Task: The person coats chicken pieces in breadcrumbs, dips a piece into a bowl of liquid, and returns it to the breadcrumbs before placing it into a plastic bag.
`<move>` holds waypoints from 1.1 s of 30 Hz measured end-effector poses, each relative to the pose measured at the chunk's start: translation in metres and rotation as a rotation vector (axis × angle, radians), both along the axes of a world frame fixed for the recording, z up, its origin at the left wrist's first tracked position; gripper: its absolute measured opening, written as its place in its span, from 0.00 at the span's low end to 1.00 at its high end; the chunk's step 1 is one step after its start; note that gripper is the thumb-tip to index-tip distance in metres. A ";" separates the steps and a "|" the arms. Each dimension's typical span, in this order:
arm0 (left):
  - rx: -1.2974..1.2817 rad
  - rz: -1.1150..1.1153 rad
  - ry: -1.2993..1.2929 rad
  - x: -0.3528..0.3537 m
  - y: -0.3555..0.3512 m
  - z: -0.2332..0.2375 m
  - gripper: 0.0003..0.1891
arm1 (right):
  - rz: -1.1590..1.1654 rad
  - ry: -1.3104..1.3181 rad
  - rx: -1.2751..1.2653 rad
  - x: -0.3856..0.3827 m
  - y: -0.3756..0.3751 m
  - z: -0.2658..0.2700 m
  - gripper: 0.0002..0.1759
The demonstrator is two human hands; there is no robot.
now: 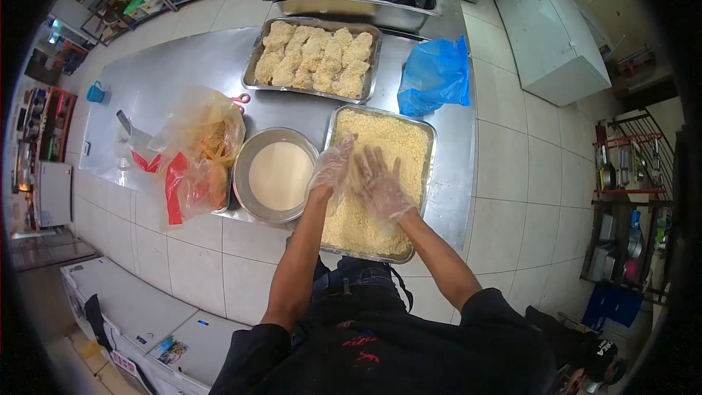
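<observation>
Both hands wear clear plastic gloves over a metal tray [429, 175] filled with pale yellow breadcrumbs [365, 227]. My right hand [382, 186] lies palm down on the crumbs with its fingers spread. On the tray's left side, my left hand [333, 166] is held edge-on, fingers stretched out and touching the crumbs. No separate piece shows in either hand; anything under the palms is hidden. Just left stands a round metal bowl [280, 179] of creamy batter. Behind, a second tray [314, 93] holds several crumb-coated pieces [316, 51] in rows.
Left of the bowl is a clear plastic bag [197, 150] with orange-coloured food. Pink-handled scissors [241, 100] lie behind it. A blue plastic bag [435, 77] stands at the steel table's [146, 80] right; a black-covered container [351, 6] is at the back. Someone in dark clothing [563, 336] is lower right.
</observation>
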State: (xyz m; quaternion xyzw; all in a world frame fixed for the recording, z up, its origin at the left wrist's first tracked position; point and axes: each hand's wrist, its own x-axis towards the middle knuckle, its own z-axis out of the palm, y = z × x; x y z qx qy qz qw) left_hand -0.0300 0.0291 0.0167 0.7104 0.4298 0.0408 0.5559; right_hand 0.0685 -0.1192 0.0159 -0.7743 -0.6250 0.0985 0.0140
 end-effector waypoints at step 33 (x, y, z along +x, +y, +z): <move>-0.593 0.484 -0.204 -0.011 -0.056 0.028 0.46 | -0.396 1.248 -0.019 0.068 0.021 0.031 0.53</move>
